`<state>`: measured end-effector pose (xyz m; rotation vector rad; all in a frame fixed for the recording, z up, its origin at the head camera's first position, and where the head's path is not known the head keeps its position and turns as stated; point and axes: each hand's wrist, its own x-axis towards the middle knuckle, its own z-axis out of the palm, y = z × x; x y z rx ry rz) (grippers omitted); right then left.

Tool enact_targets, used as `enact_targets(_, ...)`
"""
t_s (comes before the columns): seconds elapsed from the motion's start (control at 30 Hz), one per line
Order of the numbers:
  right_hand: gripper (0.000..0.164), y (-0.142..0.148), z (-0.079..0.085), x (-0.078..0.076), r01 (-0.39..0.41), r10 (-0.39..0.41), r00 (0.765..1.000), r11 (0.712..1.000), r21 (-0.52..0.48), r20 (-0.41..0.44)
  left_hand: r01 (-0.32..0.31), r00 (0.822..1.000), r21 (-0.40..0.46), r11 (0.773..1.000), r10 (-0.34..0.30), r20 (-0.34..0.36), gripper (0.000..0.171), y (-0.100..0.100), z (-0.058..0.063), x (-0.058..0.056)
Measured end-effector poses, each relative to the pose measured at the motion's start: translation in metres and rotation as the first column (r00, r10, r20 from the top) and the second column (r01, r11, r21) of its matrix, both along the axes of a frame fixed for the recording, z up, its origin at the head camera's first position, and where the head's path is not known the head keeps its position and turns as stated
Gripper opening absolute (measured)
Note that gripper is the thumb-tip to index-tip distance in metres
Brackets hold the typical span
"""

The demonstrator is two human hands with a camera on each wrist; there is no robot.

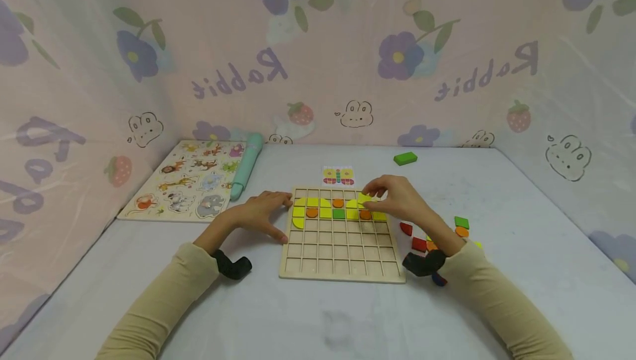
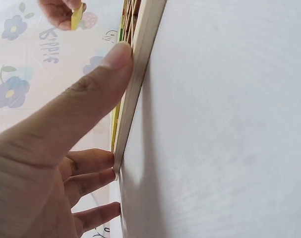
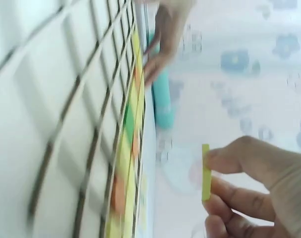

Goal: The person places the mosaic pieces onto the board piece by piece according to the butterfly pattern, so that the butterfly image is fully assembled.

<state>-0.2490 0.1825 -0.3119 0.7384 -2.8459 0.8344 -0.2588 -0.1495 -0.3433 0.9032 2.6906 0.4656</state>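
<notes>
A light wooden grid board (image 1: 323,252) lies flat on the table. Yellow, orange and green tiles fill part of its far rows, among them a green square (image 1: 339,213) and an orange round tile (image 1: 312,212). My left hand (image 1: 260,213) rests against the board's left edge, thumb lower down and fingers near the far left corner. Between thumb and fingertips, my right hand (image 1: 402,200) pinches a thin yellow tile (image 3: 206,173), held above the board's far right part. In the right wrist view that tile appears edge-on, so its outline is hidden.
Behind the board lies a small butterfly pattern card (image 1: 339,175). An animal puzzle board (image 1: 161,205) and a teal pen-like stick (image 1: 245,167) are at the far left. Loose pieces, including a red one (image 1: 419,244), lie by the right forearm. A green block (image 1: 405,158) sits farther back.
</notes>
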Motion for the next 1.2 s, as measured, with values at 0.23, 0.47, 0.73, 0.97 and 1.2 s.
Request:
enact_targets(0.23,0.023,-0.057,-0.006,0.006,-0.113,0.113,0.994,0.993,-0.016,-0.001,0.006,1.000,0.004,1.000,-0.006,-0.001,0.081,-0.001,0.000,-0.001)
enact_targets(0.47,0.023,-0.087,-0.016,0.005,-0.064,0.064,0.998,0.997,0.037,0.010,0.003,1.000,0.011,1.000,-0.003,-0.002,0.081,-0.002,0.000,-0.004)
enact_targets(0.73,0.024,-0.088,-0.035,-0.003,-0.251,0.259,0.961,0.964,-0.086,0.095,0.002,1.000,0.013,1.000,-0.002,0.013,0.082,-0.002,-0.001,-0.003)
enact_targets(0.97,0.023,-0.087,-0.044,-0.005,-0.310,0.325,0.940,0.940,-0.143,0.099,0.011,1.000,0.008,1.000,-0.011,0.004,0.083,-0.002,-0.003,-0.003)
enact_targets(1.2,0.021,-0.087,-0.048,-0.007,-0.320,0.336,0.938,0.934,-0.160,0.085,0.008,1.000,0.007,1.000,-0.008,0.005,0.083,-0.003,-0.003,-0.004)
